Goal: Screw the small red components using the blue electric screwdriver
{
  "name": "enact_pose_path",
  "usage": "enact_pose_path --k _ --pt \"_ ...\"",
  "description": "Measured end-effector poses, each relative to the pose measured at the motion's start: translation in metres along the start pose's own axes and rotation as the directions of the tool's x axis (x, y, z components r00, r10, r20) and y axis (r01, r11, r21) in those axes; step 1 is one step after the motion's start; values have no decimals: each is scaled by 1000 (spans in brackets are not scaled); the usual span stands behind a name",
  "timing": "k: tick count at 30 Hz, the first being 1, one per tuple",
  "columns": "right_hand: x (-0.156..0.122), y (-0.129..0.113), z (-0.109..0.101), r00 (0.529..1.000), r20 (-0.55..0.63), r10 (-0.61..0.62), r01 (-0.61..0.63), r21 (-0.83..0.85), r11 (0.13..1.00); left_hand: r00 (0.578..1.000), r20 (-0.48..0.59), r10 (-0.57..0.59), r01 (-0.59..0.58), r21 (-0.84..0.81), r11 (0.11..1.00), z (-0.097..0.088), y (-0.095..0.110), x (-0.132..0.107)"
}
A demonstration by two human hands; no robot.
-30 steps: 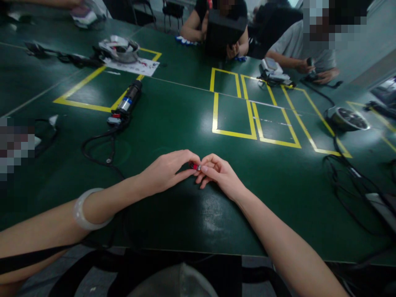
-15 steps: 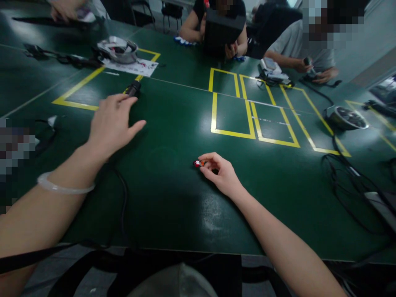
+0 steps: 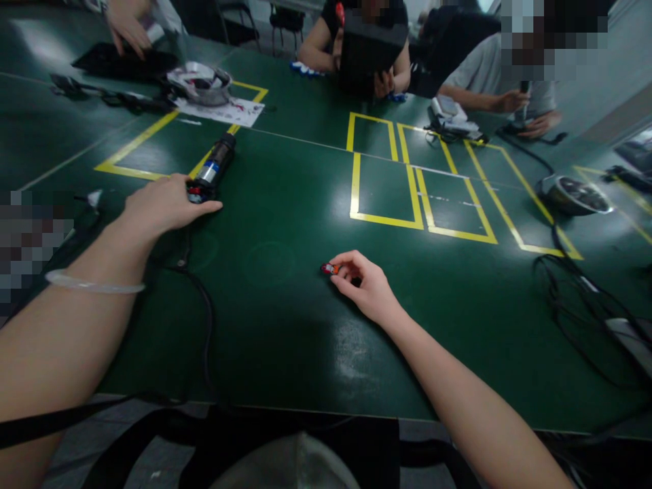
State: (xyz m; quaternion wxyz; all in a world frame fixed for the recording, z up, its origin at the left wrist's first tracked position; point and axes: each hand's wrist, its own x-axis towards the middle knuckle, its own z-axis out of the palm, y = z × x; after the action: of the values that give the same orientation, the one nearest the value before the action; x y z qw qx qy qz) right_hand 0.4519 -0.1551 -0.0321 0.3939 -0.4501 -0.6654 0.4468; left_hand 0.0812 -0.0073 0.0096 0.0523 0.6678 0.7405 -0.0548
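Observation:
My right hand point(image 3: 364, 284) rests on the green table point(image 3: 285, 326) and pinches a small red and silver part point(image 3: 329, 269) between thumb and fingertips. My left hand point(image 3: 160, 204) reaches out to the left and lies on the near end of a black and silver cylindrical tool point(image 3: 212, 166), fingers closing over its red-marked base. A black cable point(image 3: 201, 299) runs from that tool toward the table's front edge. A pale bangle point(image 3: 92, 282) sits on my left wrist.
Yellow tape rectangles point(image 3: 387, 187) mark the table's middle. A metal bowl on paper point(image 3: 201, 85) stands far left, a round fan point(image 3: 575, 193) and cables point(image 3: 575, 299) at right. Other people sit at the far edge; another person's hand point(image 3: 125, 27) is at top left.
My hands parted; the left went from the small part to the cylindrical tool at left and came down on its near end. The right hand keeps the small part, nearly still.

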Motion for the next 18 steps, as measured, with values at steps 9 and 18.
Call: enact_pose_path --k 9,18 --pt "1 -1 -1 1000 -2 18 -18 3 1000 999 40 0 -1 35 999 -1 26 -17" --pt "1 0 0 1000 -21 0 0 -25 1000 942 -28 335 -335 -35 941 8 79 -63"
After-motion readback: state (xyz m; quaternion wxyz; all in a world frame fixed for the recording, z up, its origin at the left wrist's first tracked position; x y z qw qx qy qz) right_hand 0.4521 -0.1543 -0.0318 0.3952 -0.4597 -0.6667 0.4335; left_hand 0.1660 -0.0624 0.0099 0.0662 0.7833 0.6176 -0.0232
